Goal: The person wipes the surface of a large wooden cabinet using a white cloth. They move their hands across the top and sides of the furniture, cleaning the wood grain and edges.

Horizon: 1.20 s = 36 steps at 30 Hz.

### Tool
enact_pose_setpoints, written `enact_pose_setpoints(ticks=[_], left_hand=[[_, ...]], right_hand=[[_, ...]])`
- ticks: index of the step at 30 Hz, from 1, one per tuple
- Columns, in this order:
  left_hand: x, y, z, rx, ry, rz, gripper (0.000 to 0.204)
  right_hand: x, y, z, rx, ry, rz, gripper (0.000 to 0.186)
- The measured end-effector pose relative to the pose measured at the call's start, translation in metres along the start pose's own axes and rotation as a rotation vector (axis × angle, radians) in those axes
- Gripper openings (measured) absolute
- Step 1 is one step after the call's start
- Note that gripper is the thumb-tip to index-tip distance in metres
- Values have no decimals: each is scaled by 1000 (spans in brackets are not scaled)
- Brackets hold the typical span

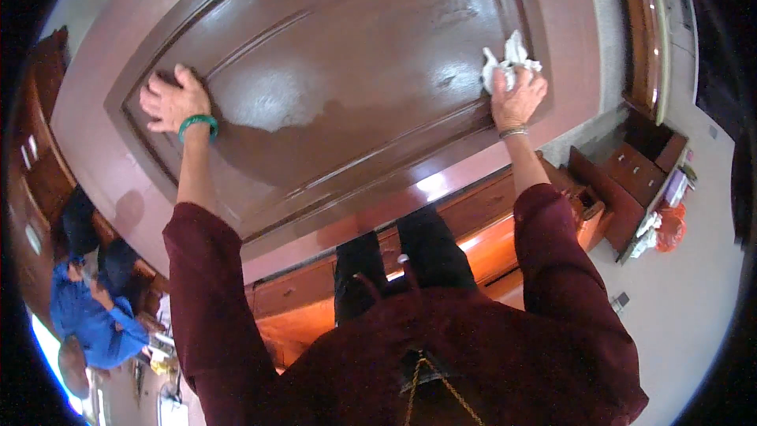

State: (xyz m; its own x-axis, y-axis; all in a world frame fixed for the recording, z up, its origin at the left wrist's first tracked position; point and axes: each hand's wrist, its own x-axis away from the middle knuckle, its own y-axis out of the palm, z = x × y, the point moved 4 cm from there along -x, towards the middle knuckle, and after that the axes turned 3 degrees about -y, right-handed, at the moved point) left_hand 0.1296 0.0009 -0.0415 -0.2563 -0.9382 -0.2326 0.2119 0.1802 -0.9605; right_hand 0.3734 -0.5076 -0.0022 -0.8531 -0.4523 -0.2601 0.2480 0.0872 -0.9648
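Observation:
In front of me spreads a large brown panelled wooden surface [378, 55] with grooved mouldings and a paler reddish border. Glossy, streaky patches of light show on it. My left hand [177, 100] rests on the left end of the panel, fingers spread, holding nothing; a green bangle circles that wrist. Toward the panel's right end, my right hand [518, 98] presses a crumpled white cloth [512, 54] against the wood by the moulding. Its fingers are bent over the cloth, which bunches out beyond the fingertips.
Below the panel's near edge is an orange-brown wooden bench [303, 323]. At right stand brown drawers [631, 170], with a red plastic bag [671, 227] and other items beside them. A person in blue [91, 315] sits at the lower left.

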Motion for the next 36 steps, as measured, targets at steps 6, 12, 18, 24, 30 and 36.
enact_pose_setpoints(ticks=[6,12,18,24,30,36], left_hand=[[2,-1,2,10,19,-27,60],[1,-1,2,13,-1,-47,61],[3,-4,6,29,-12,-60,61],[1,-3,3,30,-10,-64,61],[1,-4,4,27,-9,-68,60],[1,-3,5,29,-5,-53,60]], right_hand=[[1,-3,-1,-22,-6,80,33],[2,-1,-1,-16,-20,77,45],[1,-3,-6,-9,-7,94,51],[3,3,-3,2,1,54,41],[3,1,-4,19,-13,59,39],[3,1,-2,17,7,47,39]])
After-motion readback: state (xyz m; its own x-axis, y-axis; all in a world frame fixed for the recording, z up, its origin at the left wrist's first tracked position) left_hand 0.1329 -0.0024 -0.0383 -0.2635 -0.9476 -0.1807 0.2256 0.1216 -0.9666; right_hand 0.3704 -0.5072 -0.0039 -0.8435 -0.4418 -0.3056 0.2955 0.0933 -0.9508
